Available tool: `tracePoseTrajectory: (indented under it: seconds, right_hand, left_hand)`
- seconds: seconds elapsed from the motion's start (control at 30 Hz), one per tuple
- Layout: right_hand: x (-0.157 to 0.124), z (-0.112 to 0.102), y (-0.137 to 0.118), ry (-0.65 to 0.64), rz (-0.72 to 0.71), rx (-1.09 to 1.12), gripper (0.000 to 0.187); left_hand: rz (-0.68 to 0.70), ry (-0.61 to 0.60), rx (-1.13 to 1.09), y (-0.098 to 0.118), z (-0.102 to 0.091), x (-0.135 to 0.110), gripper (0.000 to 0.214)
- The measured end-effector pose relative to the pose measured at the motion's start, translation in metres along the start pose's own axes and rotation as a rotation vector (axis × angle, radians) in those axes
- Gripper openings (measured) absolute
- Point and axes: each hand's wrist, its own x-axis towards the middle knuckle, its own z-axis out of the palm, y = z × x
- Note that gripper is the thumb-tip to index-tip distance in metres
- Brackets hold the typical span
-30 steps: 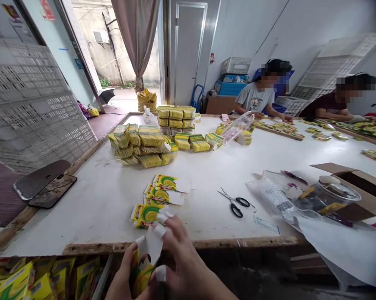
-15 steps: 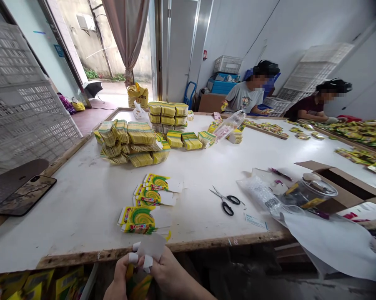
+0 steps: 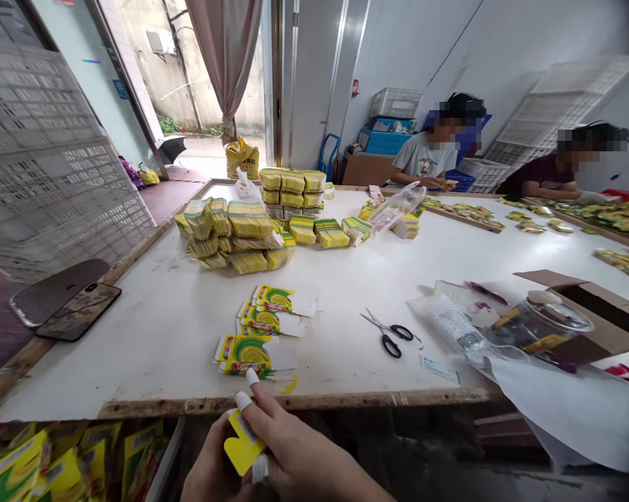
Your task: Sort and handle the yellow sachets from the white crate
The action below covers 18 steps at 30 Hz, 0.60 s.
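Observation:
In front of the table edge, my left hand [image 3: 210,457] is closed around a small yellow printed carton [image 3: 245,446], partly hidden by the fingers. My right hand [image 3: 293,439] lies over the carton's right side, its thumb and fingers pressed on it. White covers wrap several of its fingertips, and two of those fingers point forward. Just beyond the hands lie flat yellow and green crayon cartons [image 3: 246,354] in small overlapping piles, their white flaps to the right.
Bundled carton stacks [image 3: 249,219] stand farther back. Black-handled scissors [image 3: 390,335] lie right of the piles. A phone [image 3: 79,312] rests at the left edge. A bin of yellow cartons [image 3: 58,460] sits below left. Bubble wrap [image 3: 450,324], a clear tub [image 3: 542,322] and a cardboard box [image 3: 591,300] are right. Two people work beyond.
The carton in my hands has turned, its yellow flap now facing up where a white flap showed before. My right fingers have stretched forward over it. The view has swung slightly left.

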Motion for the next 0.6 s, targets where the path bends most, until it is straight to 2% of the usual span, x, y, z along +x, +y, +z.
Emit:
tracePoseTrajectory:
  seconds: [0.07, 0.2, 0.27, 0.47, 0.6]
  right_hand:
    - [-0.003, -0.006, 0.001, -0.073, -0.001, -0.078, 0.075]
    - [-0.004, -0.017, 0.008, -0.106, -0.071, -0.088, 0.034]
    - [-0.002, -0.02, 0.009, -0.123, -0.103, -0.09, 0.022]
    - [0.002, -0.016, 0.012, -0.015, -0.124, -0.067, 0.018]
    - [0.002, -0.013, 0.016, -0.097, -0.118, -0.017, 0.01]
  left_hand:
    - [0.014, -0.031, 0.018, 0.009, -0.008, -0.001, 0.059]
    - [0.017, -0.094, 0.016, 0.022, -0.019, 0.0, 0.057]
    - [0.034, -0.121, 0.015, 0.025, -0.021, 0.002, 0.057]
    - [0.072, -0.093, 0.085, 0.028, -0.022, 0.006, 0.057]
    - [0.027, -0.116, 0.035, 0.028, -0.023, 0.007, 0.057]
